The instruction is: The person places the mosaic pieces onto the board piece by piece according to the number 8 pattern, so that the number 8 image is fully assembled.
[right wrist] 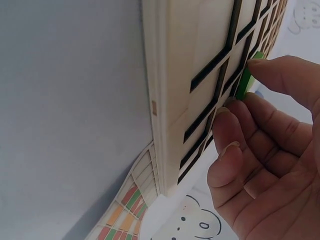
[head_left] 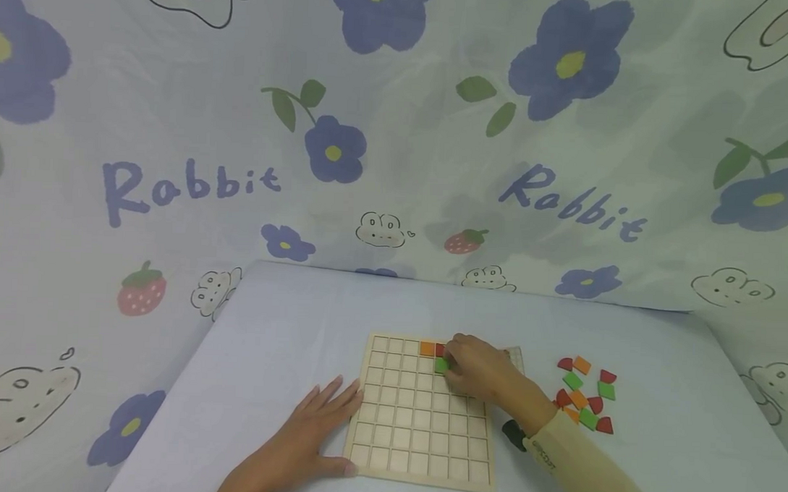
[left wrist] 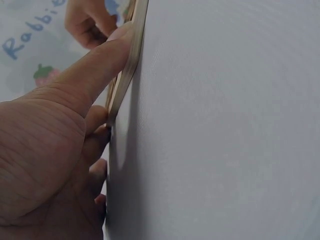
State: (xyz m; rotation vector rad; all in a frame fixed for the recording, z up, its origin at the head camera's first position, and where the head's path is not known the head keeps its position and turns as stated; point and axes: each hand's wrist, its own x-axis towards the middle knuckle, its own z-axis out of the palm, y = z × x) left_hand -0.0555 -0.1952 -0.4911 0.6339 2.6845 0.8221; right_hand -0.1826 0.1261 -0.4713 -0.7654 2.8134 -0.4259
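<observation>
A wooden grid board [head_left: 418,481] lies on the white table. An orange square tile [head_left: 427,348] and a red tile [head_left: 439,350] sit in cells of its far row. My right hand [head_left: 477,368] is over the board's far right part. Its thumb and fingertips pinch a green tile [right wrist: 244,82] at the grid, just nearer than the red tile. My left hand [head_left: 303,435] rests along the board's left side with fingers spread. In the left wrist view its thumb [left wrist: 95,72] presses against the edge of the board.
Right of the board lie loose orange, green and red tiles [head_left: 578,401], the red ones rounded. A printed pattern card [right wrist: 135,200] lies by the board's far right side, partly hidden by my right hand in the head view. A patterned curtain [head_left: 397,166] surrounds the table.
</observation>
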